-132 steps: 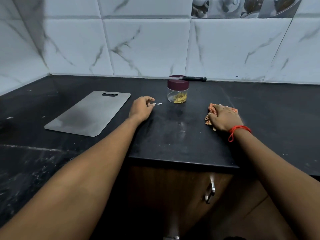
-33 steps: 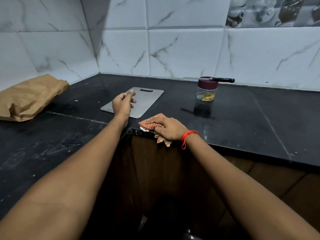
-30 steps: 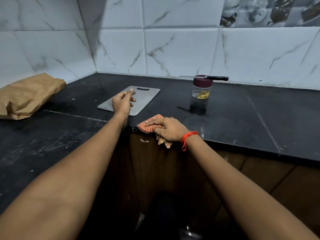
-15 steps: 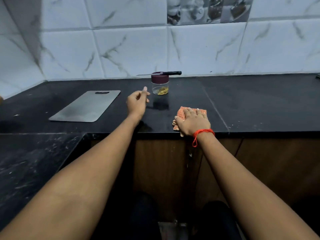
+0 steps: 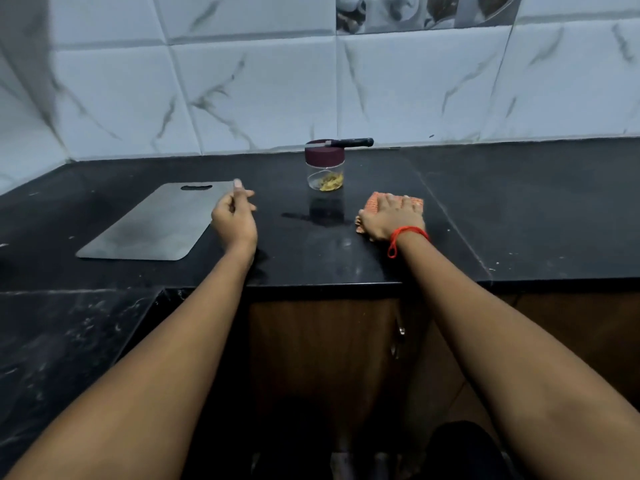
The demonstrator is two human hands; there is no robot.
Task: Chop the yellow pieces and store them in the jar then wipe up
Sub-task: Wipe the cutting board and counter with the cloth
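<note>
One jar point(image 5: 325, 168), one knife point(image 5: 349, 143), one cloth point(image 5: 374, 202), one board point(image 5: 156, 223).

White marble-look tiles are covering the wall point(image 5: 263, 95) at 12 o'clock, with a picture tile point(image 5: 426, 10) sitting at 1 o'clock. A black counter point(image 5: 536, 209) is running from 9 to 3 o'clock, dimly reflecting light. A brown cabinet point(image 5: 318, 358) is standing at 6 o'clock.
</note>
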